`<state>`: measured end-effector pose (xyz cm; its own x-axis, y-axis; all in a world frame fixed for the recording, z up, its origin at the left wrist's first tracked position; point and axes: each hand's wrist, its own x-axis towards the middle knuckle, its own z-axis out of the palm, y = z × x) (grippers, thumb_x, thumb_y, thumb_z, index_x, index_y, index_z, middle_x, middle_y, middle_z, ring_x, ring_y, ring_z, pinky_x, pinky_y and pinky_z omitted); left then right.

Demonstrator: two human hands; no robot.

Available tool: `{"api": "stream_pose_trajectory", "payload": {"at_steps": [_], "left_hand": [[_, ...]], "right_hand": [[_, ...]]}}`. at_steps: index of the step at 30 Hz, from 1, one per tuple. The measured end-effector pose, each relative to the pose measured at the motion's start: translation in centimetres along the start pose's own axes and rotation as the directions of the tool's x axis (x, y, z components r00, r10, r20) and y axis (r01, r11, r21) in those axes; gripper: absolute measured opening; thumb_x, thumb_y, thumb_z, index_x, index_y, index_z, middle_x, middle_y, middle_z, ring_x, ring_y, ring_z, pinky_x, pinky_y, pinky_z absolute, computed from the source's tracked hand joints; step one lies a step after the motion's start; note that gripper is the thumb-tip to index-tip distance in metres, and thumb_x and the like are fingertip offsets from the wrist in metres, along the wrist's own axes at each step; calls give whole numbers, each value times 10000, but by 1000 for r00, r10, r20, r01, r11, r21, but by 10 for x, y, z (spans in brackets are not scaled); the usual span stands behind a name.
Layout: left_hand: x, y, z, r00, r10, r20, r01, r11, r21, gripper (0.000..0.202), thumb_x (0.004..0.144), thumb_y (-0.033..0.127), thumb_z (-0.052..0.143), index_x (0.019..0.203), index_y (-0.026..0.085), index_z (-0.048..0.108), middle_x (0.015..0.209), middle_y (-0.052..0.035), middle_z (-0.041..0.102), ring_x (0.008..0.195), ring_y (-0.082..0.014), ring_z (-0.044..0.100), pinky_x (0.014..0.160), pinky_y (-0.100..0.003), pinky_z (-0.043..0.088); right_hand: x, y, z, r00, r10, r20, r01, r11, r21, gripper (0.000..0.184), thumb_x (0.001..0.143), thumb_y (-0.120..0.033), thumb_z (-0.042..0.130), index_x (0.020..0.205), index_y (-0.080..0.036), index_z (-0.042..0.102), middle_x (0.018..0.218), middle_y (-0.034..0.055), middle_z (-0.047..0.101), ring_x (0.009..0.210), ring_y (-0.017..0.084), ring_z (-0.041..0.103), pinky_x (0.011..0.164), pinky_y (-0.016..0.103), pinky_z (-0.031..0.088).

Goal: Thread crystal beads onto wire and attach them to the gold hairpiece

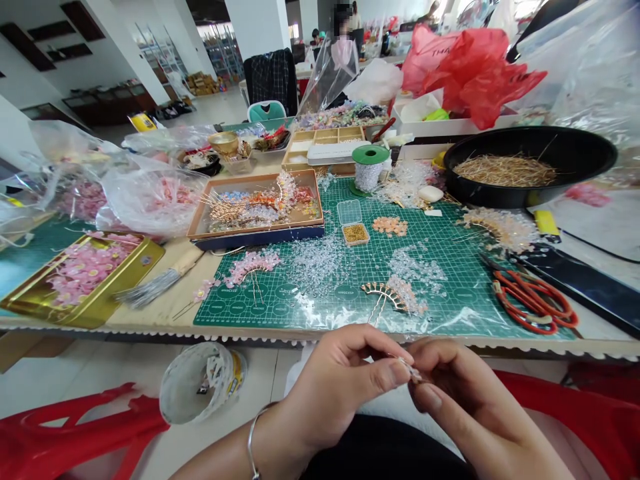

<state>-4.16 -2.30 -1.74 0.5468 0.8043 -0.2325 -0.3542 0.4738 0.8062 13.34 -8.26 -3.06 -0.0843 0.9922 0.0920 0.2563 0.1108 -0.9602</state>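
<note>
My left hand (335,387), with a thin silver bangle at the wrist, and my right hand (465,400) meet over my dark lap, fingertips together and pinching a small, clear, beaded piece (411,369), too small to make out in detail. It sits between my hands, its long axis running slightly downward from left to right. Just ahead, my hands sit a short way below the scalloped white edge of the worktable (280,338), with room to move beneath it. On the table, a green cutting mat (475,313) under clear plastic holds loose, clear beads and a gold-coloured fan-shaped hair pin (377,293). A small, clear plastic box (356,233) on the mat holds gold beads. Beyond it, a shallow, brown-rimmed tray (260,180) holds finished gold and beaded hair ornaments. To the left, a gold metal tin (107,308) is filled with pink flowers. To the right, a wide, round, black basin (585,153) holds a heap of thin, gold-coloured wires, and red-handled scissors (530,303) lie near the mat's right edge. Below the table on the left, a white plastic tub (200,383) lies tilted on the floor.
</note>
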Motion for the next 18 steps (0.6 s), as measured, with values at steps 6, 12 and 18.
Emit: {"api": "stream_pose_trajectory", "payload": {"at_steps": [6, 12, 18], "left_hand": [[-1, 0, -3, 998, -62, -26, 61, 998, -28, 168, 723, 286, 863, 776, 171, 752, 654, 28, 606, 577, -58, 469, 606, -194, 395], [-1, -2, -3, 998, -56, 1, 56, 998, -34, 190, 695, 276, 879, 780, 158, 757, 711, 7, 641, 636, -69, 523, 600, -190, 380], [-2, -1, -2, 995, -93, 40, 95, 994, -61, 149, 731, 267, 851, 804, 167, 767, 664, 21, 614, 537, -40, 434, 518, -185, 304]], "right_hand": [[-1, -4, -7, 976, -216, 20, 209, 911, -356, 98, 950, -171, 514, 916, -262, 499, 801, -10, 590, 694, 150, 618, 613, 234, 560], [3, -12, -1, 966, -257, 38, 253, 899, -357, 149, 953, -156, 501, 841, -254, 488, 715, -23, 604, 594, 135, 617, 517, 219, 546], [7, -15, 0, 949, -314, 23, 300, 879, -370, 144, 942, -136, 518, 844, -242, 502, 721, -11, 620, 617, 127, 637, 534, 207, 557]]}}
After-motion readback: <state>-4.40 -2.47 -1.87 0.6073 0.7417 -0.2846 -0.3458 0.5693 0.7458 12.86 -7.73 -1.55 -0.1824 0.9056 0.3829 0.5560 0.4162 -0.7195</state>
